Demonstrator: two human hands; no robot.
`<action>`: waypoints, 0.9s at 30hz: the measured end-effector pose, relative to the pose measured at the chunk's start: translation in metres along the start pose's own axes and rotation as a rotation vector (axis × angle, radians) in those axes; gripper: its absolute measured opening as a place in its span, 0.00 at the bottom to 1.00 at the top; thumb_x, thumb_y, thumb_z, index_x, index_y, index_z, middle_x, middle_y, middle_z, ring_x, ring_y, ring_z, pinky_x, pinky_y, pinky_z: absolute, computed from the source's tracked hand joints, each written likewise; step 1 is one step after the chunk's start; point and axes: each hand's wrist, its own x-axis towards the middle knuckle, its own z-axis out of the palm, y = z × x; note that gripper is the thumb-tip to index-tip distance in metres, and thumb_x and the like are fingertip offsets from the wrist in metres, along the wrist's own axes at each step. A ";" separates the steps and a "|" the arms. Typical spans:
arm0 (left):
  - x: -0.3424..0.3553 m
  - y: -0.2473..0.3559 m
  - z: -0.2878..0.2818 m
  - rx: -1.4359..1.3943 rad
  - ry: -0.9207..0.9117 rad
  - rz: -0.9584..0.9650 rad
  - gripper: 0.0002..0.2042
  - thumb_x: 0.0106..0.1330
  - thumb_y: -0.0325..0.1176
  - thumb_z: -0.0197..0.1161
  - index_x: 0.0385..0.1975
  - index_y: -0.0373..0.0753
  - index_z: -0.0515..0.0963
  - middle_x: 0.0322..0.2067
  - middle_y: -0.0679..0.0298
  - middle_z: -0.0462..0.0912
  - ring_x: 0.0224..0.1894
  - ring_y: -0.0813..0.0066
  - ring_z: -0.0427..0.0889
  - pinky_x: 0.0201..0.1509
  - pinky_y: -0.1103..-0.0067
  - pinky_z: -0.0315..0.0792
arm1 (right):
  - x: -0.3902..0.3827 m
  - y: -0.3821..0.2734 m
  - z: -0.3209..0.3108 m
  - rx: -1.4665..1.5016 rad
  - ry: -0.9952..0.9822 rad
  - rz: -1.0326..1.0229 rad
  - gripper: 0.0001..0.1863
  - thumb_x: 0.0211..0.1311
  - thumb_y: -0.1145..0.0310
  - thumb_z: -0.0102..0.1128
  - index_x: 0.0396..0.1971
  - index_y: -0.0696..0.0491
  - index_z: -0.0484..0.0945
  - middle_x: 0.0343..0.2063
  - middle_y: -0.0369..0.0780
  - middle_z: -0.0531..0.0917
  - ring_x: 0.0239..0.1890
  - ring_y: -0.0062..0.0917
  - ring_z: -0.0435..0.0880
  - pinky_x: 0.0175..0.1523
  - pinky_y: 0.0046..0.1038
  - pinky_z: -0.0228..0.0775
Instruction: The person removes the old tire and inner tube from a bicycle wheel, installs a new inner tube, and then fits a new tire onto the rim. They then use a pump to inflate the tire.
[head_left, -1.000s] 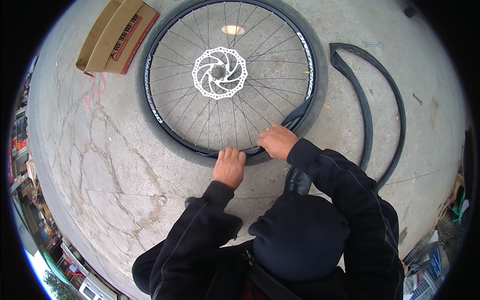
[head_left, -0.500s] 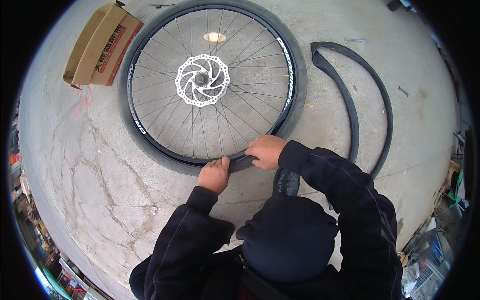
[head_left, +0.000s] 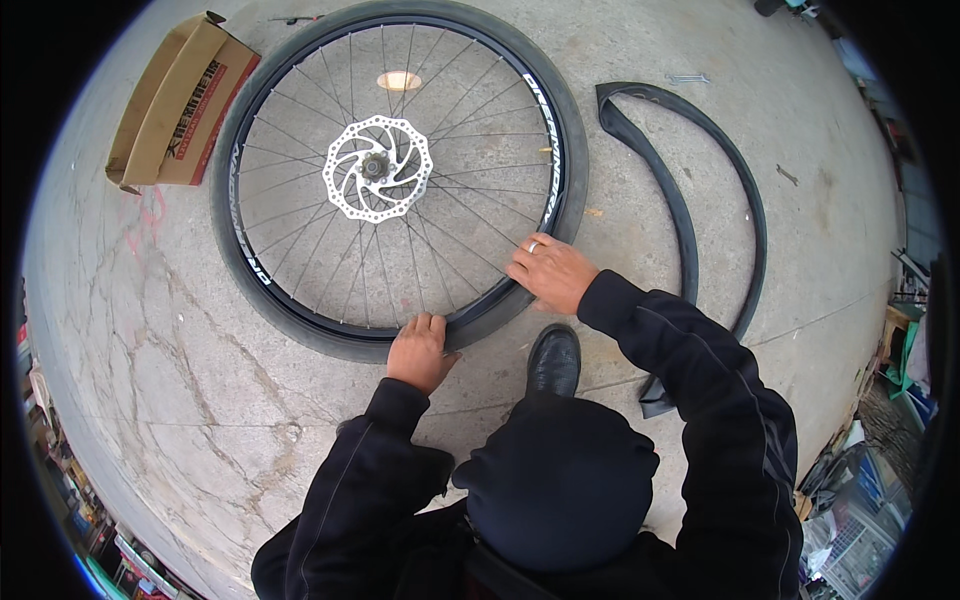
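A bicycle wheel with a dark tyre (head_left: 572, 150) lies flat on the concrete floor, a silver perforated brake disc (head_left: 352, 140) at its hub. My left hand (head_left: 421, 352) has its fingers curled over the rim and tyre at the wheel's near edge. My right hand (head_left: 550, 272), wearing a ring, grips the tyre at the lower right, fingers bent over the rim. A loose black rubber inner tube (head_left: 759, 225) lies in a long loop to the right of the wheel.
An open cardboard box (head_left: 150, 130) sits at upper left. Small wrenches (head_left: 690, 79) lie beyond the tube. My boot (head_left: 553, 365) is just below the wheel. Assorted clutter (head_left: 850, 520) lines the far right edge, and more runs along the left edge.
My right hand has moved up and rightward along the rim. The dark strip that bulged over the rim there no longer shows. The wheel appears farther left as the view shifted.
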 end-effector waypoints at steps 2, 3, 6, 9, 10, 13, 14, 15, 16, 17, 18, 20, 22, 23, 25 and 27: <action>0.000 0.003 0.004 -0.014 0.031 -0.021 0.26 0.53 0.41 0.81 0.45 0.38 0.73 0.44 0.54 0.78 0.51 0.52 0.82 0.54 0.65 0.78 | -0.001 0.009 0.000 0.078 0.012 -0.037 0.26 0.53 0.60 0.79 0.49 0.53 0.81 0.47 0.40 0.81 0.59 0.36 0.79 0.69 0.37 0.67; -0.001 0.004 0.005 -0.007 0.060 -0.013 0.27 0.54 0.41 0.81 0.46 0.38 0.73 0.44 0.55 0.78 0.52 0.53 0.81 0.56 0.65 0.77 | -0.001 0.014 -0.001 0.120 -0.028 -0.042 0.22 0.56 0.61 0.77 0.48 0.53 0.83 0.46 0.40 0.82 0.58 0.35 0.80 0.68 0.37 0.67; -0.006 0.012 0.003 0.014 0.160 0.064 0.27 0.55 0.40 0.80 0.50 0.37 0.75 0.46 0.55 0.79 0.54 0.55 0.79 0.60 0.65 0.74 | 0.004 0.026 -0.001 0.117 0.012 0.002 0.10 0.61 0.65 0.69 0.39 0.54 0.86 0.40 0.40 0.84 0.53 0.35 0.82 0.65 0.38 0.68; -0.003 0.028 0.002 0.043 0.289 0.258 0.26 0.57 0.38 0.78 0.54 0.37 0.77 0.49 0.57 0.79 0.56 0.58 0.78 0.63 0.64 0.71 | 0.013 0.029 -0.001 0.050 -0.024 0.008 0.05 0.61 0.69 0.64 0.33 0.53 0.87 0.34 0.40 0.86 0.47 0.36 0.85 0.61 0.40 0.70; 0.001 0.035 0.004 0.047 0.291 0.302 0.26 0.58 0.38 0.77 0.56 0.38 0.78 0.50 0.57 0.80 0.57 0.59 0.77 0.64 0.65 0.70 | 0.015 0.028 0.000 0.044 -0.041 0.013 0.05 0.61 0.70 0.64 0.32 0.53 0.87 0.34 0.41 0.86 0.46 0.37 0.85 0.60 0.40 0.71; 0.018 0.053 0.013 0.061 0.278 0.278 0.26 0.60 0.38 0.74 0.57 0.36 0.79 0.48 0.58 0.81 0.55 0.60 0.78 0.61 0.65 0.70 | 0.021 0.027 0.001 0.047 -0.070 0.013 0.05 0.59 0.72 0.63 0.32 0.53 0.86 0.33 0.43 0.87 0.44 0.40 0.86 0.58 0.41 0.73; 0.022 0.058 0.017 0.069 0.245 0.220 0.26 0.59 0.38 0.74 0.57 0.36 0.79 0.48 0.58 0.81 0.54 0.60 0.78 0.60 0.66 0.70 | 0.021 0.026 0.001 0.068 -0.070 0.009 0.05 0.59 0.73 0.63 0.32 0.53 0.86 0.32 0.43 0.87 0.43 0.40 0.86 0.57 0.42 0.74; 0.025 0.062 0.020 0.071 0.195 0.163 0.27 0.58 0.37 0.74 0.57 0.35 0.79 0.47 0.58 0.81 0.53 0.60 0.78 0.59 0.66 0.71 | 0.021 0.025 0.002 0.092 -0.096 0.007 0.05 0.58 0.73 0.63 0.33 0.53 0.86 0.32 0.44 0.87 0.43 0.41 0.87 0.56 0.42 0.74; 0.027 0.063 0.023 0.081 0.237 0.136 0.27 0.58 0.36 0.74 0.58 0.33 0.78 0.45 0.58 0.82 0.51 0.60 0.78 0.56 0.66 0.71 | 0.021 0.025 0.002 0.108 -0.057 0.015 0.05 0.58 0.73 0.63 0.33 0.54 0.85 0.33 0.44 0.87 0.43 0.42 0.86 0.56 0.42 0.75; 0.028 0.064 0.025 0.095 0.279 0.135 0.25 0.59 0.36 0.72 0.56 0.33 0.79 0.43 0.58 0.81 0.50 0.60 0.78 0.55 0.66 0.71 | 0.021 0.024 0.002 0.124 -0.039 0.023 0.05 0.58 0.73 0.63 0.34 0.54 0.84 0.33 0.44 0.87 0.44 0.42 0.86 0.55 0.42 0.75; 0.028 0.065 0.026 0.111 0.322 0.131 0.22 0.61 0.36 0.70 0.54 0.33 0.79 0.41 0.58 0.81 0.49 0.60 0.78 0.54 0.67 0.71 | 0.020 0.024 0.001 0.135 -0.024 0.038 0.05 0.58 0.74 0.63 0.34 0.54 0.84 0.33 0.44 0.87 0.44 0.43 0.86 0.55 0.42 0.75; 0.029 0.065 0.028 0.129 0.340 0.109 0.18 0.62 0.36 0.67 0.49 0.34 0.79 0.38 0.59 0.80 0.47 0.60 0.77 0.53 0.67 0.70 | 0.018 0.023 0.001 0.126 -0.056 0.080 0.05 0.57 0.74 0.63 0.35 0.55 0.82 0.34 0.44 0.87 0.45 0.43 0.86 0.55 0.42 0.75; 0.031 0.065 0.030 0.108 0.266 0.074 0.15 0.61 0.36 0.67 0.45 0.36 0.79 0.37 0.59 0.79 0.46 0.60 0.77 0.52 0.66 0.70 | 0.015 0.021 0.002 0.132 -0.066 0.094 0.06 0.57 0.75 0.63 0.35 0.55 0.82 0.35 0.44 0.87 0.46 0.43 0.86 0.56 0.42 0.75; 0.033 0.064 0.030 0.122 0.287 0.068 0.13 0.61 0.35 0.66 0.42 0.37 0.78 0.37 0.59 0.78 0.46 0.59 0.77 0.52 0.66 0.70 | 0.014 0.021 0.002 0.146 -0.057 0.081 0.06 0.57 0.75 0.63 0.35 0.55 0.82 0.35 0.44 0.86 0.47 0.43 0.85 0.56 0.42 0.75; 0.035 0.063 0.030 0.117 0.309 0.066 0.09 0.62 0.34 0.65 0.37 0.39 0.76 0.36 0.59 0.77 0.45 0.59 0.76 0.52 0.66 0.70 | 0.012 0.020 0.002 0.168 -0.011 0.054 0.05 0.57 0.75 0.63 0.34 0.55 0.82 0.36 0.44 0.86 0.48 0.42 0.85 0.56 0.41 0.74; 0.034 0.063 0.029 0.153 0.246 0.076 0.14 0.56 0.34 0.70 0.39 0.39 0.76 0.39 0.58 0.78 0.48 0.58 0.77 0.53 0.65 0.69 | 0.011 0.018 0.001 0.176 0.018 0.048 0.05 0.57 0.75 0.62 0.33 0.54 0.83 0.36 0.43 0.84 0.48 0.41 0.84 0.56 0.41 0.74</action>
